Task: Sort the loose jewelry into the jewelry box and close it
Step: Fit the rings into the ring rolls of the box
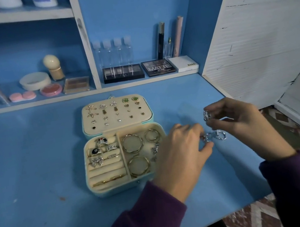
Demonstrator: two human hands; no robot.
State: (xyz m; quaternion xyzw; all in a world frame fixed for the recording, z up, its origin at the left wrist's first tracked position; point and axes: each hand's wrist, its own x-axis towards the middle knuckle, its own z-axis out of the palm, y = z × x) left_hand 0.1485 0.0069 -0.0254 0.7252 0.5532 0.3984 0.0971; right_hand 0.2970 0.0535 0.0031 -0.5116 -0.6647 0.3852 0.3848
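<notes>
We are watching the silver ring point(207, 115) being pinched in the fingers of the right hand point(245, 123), raised off the counter point(35, 161). Just below it the loose silver pieces point(219, 135) are lying on the counter, and the left hand point(178, 148) is pinching their near end (how many pieces, we cannot tell). The open jewelry box point(128, 183) is sitting left of both hands, the left hand nearer, so we are judging a leftward carry.
</notes>
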